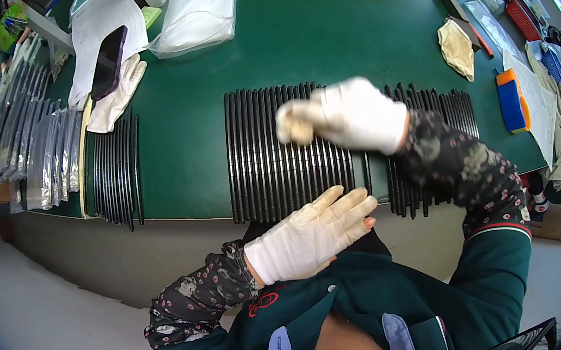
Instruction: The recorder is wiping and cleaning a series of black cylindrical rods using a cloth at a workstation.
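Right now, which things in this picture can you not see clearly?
- Head view: what the right hand pinches is blurred.
- Black strips: the middle ones are hidden by both gloved hands.
- Left hand: palm side is hidden.
- Phone: screen too small.

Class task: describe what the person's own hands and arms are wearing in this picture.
Both the left hand and the right hand wear off-white fabric gloves. Dark floral-patterned sleeve covers run over the forearms, above dark green jacket sleeves with a red and white striped band.

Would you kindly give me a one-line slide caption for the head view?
Gloved right hand rubs a small pad over a row of black strips on a green table; left hand rests at their near ends.
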The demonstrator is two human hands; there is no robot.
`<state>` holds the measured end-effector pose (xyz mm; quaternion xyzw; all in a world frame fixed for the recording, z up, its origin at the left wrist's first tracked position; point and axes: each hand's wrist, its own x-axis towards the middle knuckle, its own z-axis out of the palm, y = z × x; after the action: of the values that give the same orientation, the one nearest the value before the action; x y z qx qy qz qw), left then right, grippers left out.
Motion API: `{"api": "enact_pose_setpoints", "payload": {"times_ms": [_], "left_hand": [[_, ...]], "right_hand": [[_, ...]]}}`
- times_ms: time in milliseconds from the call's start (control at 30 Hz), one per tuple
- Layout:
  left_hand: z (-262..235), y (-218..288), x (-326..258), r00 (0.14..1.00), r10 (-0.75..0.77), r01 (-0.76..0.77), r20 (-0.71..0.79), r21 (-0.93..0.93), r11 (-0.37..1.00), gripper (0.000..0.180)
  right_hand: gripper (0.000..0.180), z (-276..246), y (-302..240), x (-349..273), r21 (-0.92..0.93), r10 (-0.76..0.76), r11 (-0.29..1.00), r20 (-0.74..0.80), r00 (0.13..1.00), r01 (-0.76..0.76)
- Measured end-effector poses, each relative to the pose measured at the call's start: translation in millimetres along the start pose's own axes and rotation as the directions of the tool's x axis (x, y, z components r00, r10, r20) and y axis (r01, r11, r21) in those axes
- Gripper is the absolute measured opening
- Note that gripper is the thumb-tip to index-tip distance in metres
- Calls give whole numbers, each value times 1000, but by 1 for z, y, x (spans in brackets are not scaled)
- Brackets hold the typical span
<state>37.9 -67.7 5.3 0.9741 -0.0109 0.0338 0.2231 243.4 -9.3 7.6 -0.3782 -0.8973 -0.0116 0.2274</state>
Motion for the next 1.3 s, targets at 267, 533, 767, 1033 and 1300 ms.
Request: {"api": "enact_pose_setpoints", "payload": {"times_ms": [267, 533, 767, 1033, 1300], "left_hand": [[31, 0, -7, 966, -38, 48, -258, 34, 998, 73], [33, -4, -10, 995, -54, 28, -88, -268, 963, 80], [14, -3, -6, 996, 10, -18, -91, -86, 996, 81], [11, -2, -6, 998, 16, -21, -65, -66, 998, 78], [7, 1, -5, 999, 8, -11, -37, -80, 997, 76]], "right_hand": [[13, 0, -36, 4, 192, -278, 950, 149, 949, 248], [15, 4, -44, 16, 360, -235, 924, 275, 932, 127], [9, 18, 2, 34, 272, 134, 949, 112, 985, -160], [10, 13, 8, 34, 151, 129, 979, 81, 988, -140], [12, 10, 0, 29, 113, 55, 991, 149, 987, -73]]}}
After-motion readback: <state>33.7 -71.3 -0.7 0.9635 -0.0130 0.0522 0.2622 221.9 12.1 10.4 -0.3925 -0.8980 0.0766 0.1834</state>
